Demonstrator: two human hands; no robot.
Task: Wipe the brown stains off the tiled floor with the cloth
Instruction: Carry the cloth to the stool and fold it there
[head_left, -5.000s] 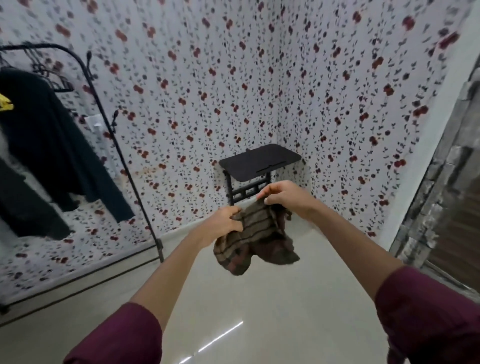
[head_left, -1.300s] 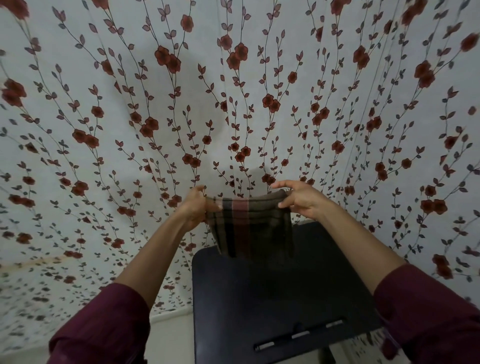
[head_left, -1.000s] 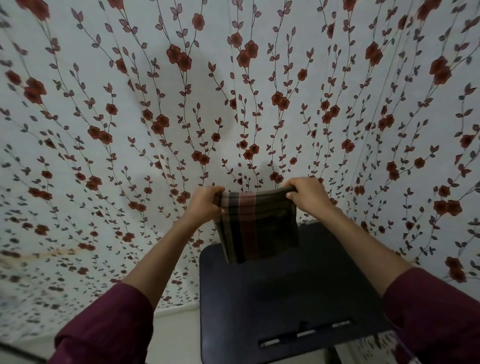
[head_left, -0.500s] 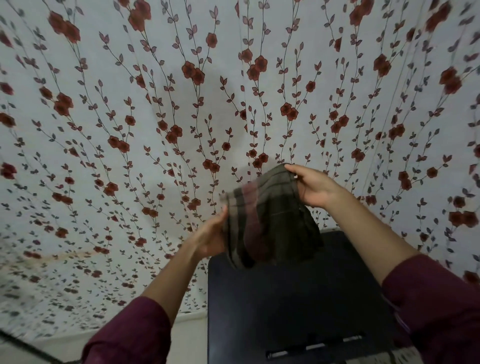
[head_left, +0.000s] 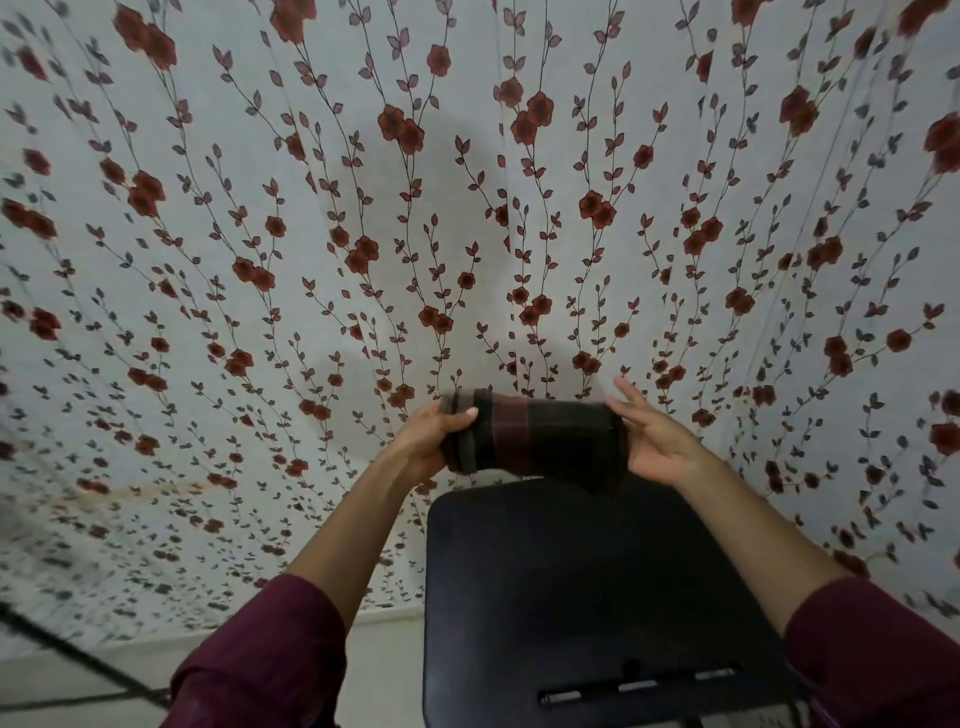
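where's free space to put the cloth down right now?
The black table top is bare from under the folded cloth down to the slot near its front edge. A strip of pale floor lies free between the left sleeve and the table. It is crowded only at the table's far edge, where the left hand and right hand hold the cloth.

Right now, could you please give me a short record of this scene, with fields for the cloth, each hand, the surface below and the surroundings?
cloth: striped brown cloth, folded into a compact bundle, held in the air above the far edge of the black table
left hand: left hand grips the cloth's left end, thumb on top
right hand: right hand supports the right end, fingers spread open
surface below: black table, nothing resting on it
surroundings: floral wallpaper; strip of pale floor at lower left
stains: none visible in this view
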